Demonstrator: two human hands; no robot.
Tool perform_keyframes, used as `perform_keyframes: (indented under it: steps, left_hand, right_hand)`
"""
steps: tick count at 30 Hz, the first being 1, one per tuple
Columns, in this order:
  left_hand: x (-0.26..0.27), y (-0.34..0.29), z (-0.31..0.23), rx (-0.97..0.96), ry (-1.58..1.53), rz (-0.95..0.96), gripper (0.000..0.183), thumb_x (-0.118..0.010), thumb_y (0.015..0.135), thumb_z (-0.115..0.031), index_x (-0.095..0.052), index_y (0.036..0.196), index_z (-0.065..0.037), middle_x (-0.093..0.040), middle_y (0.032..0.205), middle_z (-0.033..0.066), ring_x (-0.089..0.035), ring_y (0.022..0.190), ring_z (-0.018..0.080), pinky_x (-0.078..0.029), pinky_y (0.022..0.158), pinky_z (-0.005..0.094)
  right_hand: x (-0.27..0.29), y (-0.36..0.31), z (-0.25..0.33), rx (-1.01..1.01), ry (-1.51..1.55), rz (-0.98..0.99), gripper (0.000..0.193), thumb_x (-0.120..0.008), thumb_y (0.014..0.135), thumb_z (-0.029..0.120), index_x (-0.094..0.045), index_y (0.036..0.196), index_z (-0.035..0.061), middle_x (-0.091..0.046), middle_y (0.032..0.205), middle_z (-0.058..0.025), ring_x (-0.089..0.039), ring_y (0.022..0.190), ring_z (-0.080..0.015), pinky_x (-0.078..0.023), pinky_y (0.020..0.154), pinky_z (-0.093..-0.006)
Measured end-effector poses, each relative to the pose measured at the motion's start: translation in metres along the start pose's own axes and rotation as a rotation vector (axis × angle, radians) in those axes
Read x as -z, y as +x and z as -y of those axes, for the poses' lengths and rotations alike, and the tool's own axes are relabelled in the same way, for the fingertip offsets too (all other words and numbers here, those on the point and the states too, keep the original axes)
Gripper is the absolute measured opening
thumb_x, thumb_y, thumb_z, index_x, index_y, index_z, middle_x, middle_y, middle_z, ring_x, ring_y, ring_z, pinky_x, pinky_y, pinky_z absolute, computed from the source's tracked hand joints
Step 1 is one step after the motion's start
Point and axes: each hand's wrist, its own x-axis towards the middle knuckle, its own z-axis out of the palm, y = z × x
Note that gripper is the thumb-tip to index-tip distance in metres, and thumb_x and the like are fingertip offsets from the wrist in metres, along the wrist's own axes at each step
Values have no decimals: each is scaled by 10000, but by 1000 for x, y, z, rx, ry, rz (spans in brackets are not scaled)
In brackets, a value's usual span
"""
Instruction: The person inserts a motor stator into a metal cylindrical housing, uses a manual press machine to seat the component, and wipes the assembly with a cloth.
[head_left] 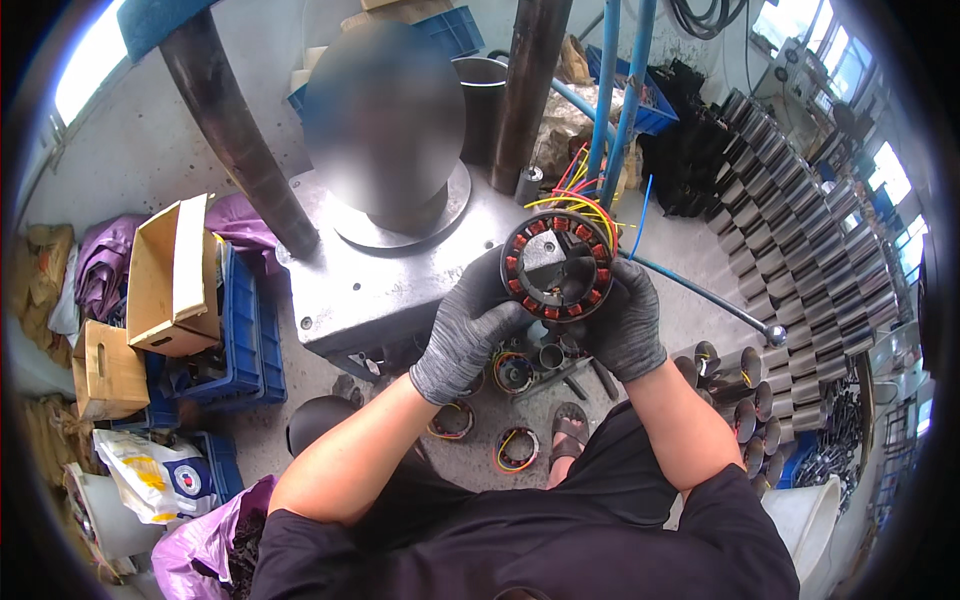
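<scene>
Grip: grey-gloved left hand (468,330) and grey-gloved right hand (632,318), fingers curled around opposite sides, probably steadying the round black copper-wound ring (514,264).
Wires: thin red and yellow leads (583,201) trailing beyond.
Machine: flat silver metal table (400,290), behind the raised ring.
Stack: shiny steel cylinders (800,260), probably close-packed for space.

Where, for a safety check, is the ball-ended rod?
In the head view, the ball-ended rod slants right of the right hand, its ball near metal cylinders.
</scene>
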Motion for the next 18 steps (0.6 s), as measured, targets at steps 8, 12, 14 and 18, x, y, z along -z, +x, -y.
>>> perform_keyframes:
  steps: [8,12,14,18]
  left_hand:
    - [5,2,8,-8,-29,-59,738,-787,865,-195,-451,1495,-6,-623,1330,99,-614,1117,153,-539,919,301]
    - [8,3,10,23,42,-138,650,-710,866,-150,-487,1458,0,-655,1252,88,-632,994,125,-546,812,259]
    - [5,4,9,36,55,-143,617,-673,862,-129,-499,1438,3,-644,1278,110,-641,993,142,-552,806,270]
    - [5,5,5,53,2,-153,641,-692,839,-162,-497,1420,26,-596,1358,158,-658,975,171,-564,797,306]
  right_hand:
    - [11,9,3,-98,69,-40,569,-540,945,495,-667,1250,32,-733,903,-86,-704,704,-219,-568,509,-324]
    - [18,12,2,-118,80,5,586,-537,944,504,-657,1250,19,-727,873,-85,-696,680,-217,-560,495,-312]
    - [19,13,2,-137,78,9,606,-547,935,518,-653,1245,8,-721,859,-82,-690,667,-217,-553,484,-309]
    - [20,16,1,-176,128,-4,593,-562,922,512,-660,1232,15,-717,859,-83,-699,737,-218,-580,564,-304]
